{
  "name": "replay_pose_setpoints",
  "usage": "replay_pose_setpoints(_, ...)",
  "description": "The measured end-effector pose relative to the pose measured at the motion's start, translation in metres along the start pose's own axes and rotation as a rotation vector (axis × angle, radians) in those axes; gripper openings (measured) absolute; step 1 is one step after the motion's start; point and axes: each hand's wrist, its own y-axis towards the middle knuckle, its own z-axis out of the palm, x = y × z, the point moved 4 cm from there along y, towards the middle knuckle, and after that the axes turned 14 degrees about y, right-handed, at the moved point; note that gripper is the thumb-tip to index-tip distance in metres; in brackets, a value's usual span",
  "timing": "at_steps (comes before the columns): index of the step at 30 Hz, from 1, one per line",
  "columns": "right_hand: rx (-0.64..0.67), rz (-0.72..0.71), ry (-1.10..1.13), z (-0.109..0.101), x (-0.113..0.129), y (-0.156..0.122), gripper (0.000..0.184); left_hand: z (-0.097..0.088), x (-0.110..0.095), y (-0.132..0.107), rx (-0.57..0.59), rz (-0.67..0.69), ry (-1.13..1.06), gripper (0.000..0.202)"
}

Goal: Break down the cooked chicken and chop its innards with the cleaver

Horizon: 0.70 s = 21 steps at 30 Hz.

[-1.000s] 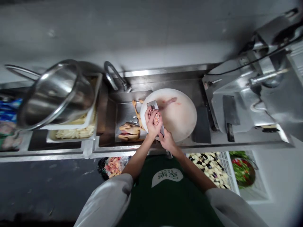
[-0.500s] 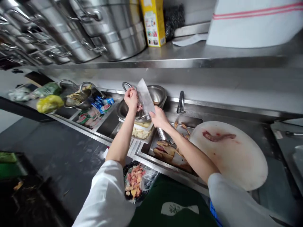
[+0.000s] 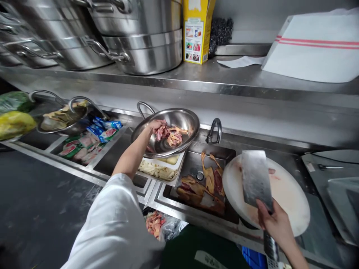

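At the steel bowl, my left hand is closed around chopped meat pieces, just inside the rim. More chopped meat lies in the bowl beside it. My right hand grips a cleaver, its broad blade pointing up and away over the round white cutting board. The blade hides part of a strip of meat on the board. Plucked poultry halves lie in the sink to the board's left.
Under the bowl sits a tray of pale cut pieces. Packaged meat fills a sink further left. A faucet rises behind the sink. Overhead, a steel shelf carries stacked pots and a yellow box. Below the counter hangs a bag of scraps.
Both hands were together above the bowl, with the cleaver against the meat. My right hand has swung right with the cleaver to the board; my left hand has lowered to the bowl.
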Motion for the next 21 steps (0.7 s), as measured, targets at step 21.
replay_pose_setpoints(21, -0.181, 0.132, -0.255, -0.061, -0.112, -0.006, 0.031, -0.018, -0.014, -0.002, -0.004, 0.086, -0.007, 0.022)
